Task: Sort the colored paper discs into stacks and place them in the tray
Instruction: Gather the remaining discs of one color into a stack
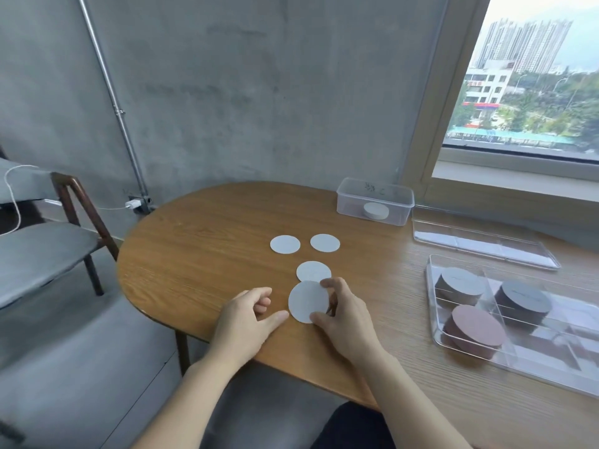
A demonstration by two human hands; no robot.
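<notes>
Several pale grey paper discs lie on the wooden table (201,254). My right hand (343,319) pinches the nearest disc (306,301) between thumb and fingers, tilting it up off the table. It overlaps a second disc (312,270) just behind it. Two more discs (285,244) (325,243) lie flat further back. My left hand (249,314) rests on the table just left of the held disc, fingers loosely curled, thumb tip near the disc's edge, holding nothing. At the right, a clear tray (434,319) holds three stacks: light grey (460,281), dark grey (522,299) and pink (478,327).
A clear lidded box (376,192) with a white stack (376,210) inside stands at the table's back. A clear lid or second tray (483,244) lies behind the tray. A chair (48,247) stands at the left, by the concrete wall. A window is at the right.
</notes>
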